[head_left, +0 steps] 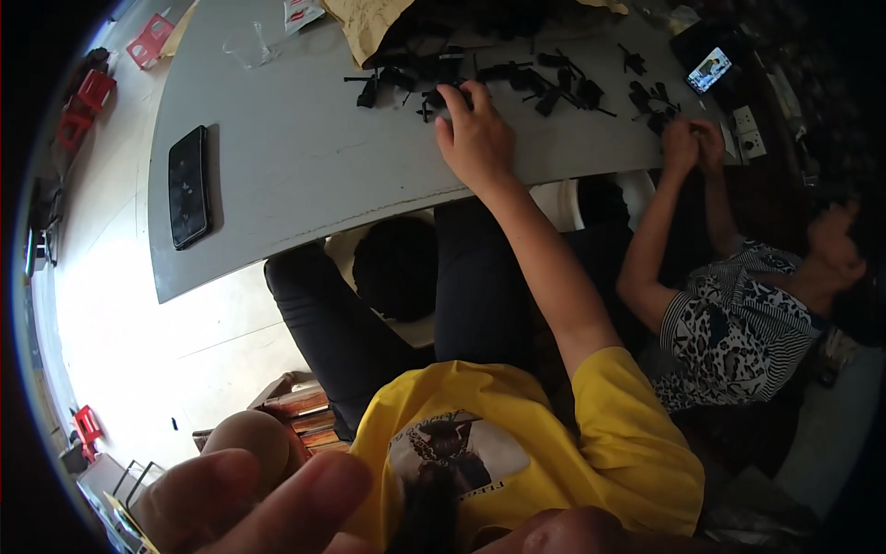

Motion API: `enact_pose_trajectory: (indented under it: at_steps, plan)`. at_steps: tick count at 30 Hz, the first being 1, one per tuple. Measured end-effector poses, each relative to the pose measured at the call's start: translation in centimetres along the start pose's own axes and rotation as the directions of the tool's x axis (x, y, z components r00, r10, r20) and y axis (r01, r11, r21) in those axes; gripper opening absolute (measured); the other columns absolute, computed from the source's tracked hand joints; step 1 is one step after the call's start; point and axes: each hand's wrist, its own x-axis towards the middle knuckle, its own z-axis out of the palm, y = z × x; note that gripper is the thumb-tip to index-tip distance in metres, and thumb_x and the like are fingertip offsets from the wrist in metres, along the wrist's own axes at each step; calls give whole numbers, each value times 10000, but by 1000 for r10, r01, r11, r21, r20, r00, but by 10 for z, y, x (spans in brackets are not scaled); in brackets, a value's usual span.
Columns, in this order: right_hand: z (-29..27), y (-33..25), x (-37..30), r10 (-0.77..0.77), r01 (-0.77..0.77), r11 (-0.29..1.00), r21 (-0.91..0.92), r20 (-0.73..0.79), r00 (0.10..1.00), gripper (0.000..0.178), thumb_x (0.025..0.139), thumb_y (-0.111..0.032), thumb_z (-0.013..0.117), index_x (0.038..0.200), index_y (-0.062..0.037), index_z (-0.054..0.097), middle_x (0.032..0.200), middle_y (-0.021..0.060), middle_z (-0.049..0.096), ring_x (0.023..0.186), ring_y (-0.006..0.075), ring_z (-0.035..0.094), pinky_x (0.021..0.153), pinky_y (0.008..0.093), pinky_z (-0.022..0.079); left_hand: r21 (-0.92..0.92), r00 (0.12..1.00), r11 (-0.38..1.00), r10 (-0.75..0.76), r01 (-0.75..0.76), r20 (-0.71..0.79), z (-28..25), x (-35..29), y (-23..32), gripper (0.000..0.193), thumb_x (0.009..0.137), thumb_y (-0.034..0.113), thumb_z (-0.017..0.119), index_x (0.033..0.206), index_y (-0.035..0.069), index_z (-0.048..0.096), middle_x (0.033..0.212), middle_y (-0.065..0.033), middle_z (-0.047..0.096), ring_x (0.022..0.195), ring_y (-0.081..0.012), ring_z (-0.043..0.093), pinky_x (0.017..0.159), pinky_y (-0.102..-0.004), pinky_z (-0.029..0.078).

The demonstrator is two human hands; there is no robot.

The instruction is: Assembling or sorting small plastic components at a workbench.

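Note:
My right hand [477, 138] reaches over the grey table with its thumb and fingers apart. Its fingertips meet the near edge of a loose pile of small black parts with thin stems [397, 76]; whether they touch one is unclear. Close to the camera, at the lower left, my left hand [268, 508] is raised off the table. Two of its fingertips show large and somewhat blurred, apart from each other, with nothing visible between them. The rest of that hand is cut off by the lower edge. More black parts [563, 88] lie scattered to the right of my right hand.
A black phone [189, 187] lies on the grey table [305, 138] at left. Brown paper [369, 23] and clear plastic [251, 46] lie at the back. At right, a co-worker's hands [692, 146] work by more black parts, near a lit phone screen [709, 70]. Red stools [97, 89] stand beyond.

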Motion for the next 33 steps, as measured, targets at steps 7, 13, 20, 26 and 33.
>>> enact_pose_trajectory:
  at_steps: [7,13,20,26,33]
  plan:
    - [-1,-4,-2,57,-57,997,49,2,998,288,761,-146,609,1033,-126,517,1078,104,493,840,296,599,648,399,506,-161,991,982,86,-102,-103,-1,-34,-19,387,842,320,583,1217,340,486,1217,-161,500,1182,-285,417,903,-301,421]
    - [-3,-2,-4,100,-100,995,31,-11,995,214,753,-136,610,939,-122,505,1007,88,501,800,295,594,627,398,501,-110,932,970,173,-217,-318,0,-95,-24,308,849,284,567,1152,288,510,1147,-161,531,1016,-266,473,782,-303,439]
    - [-9,6,-8,98,-95,993,73,-37,995,233,730,-104,617,934,-101,503,828,77,535,728,271,586,602,366,489,-30,782,914,329,-405,-530,22,-40,-50,220,857,243,548,1077,227,536,1065,-161,566,823,-245,538,640,-305,459]
    - [-15,20,1,355,-420,600,681,244,902,206,800,-91,586,993,-46,530,770,50,560,651,147,567,529,288,474,71,721,935,314,-346,-617,19,-59,-56,152,771,186,603,917,144,595,953,-112,614,713,-206,610,570,-289,485]
    - [-25,18,36,415,-543,141,828,448,791,192,863,-148,568,1005,-24,533,779,66,574,602,131,566,516,257,498,1,859,987,143,-164,-492,81,-11,-69,104,654,60,613,748,52,657,770,-93,636,594,-153,610,486,-254,468]
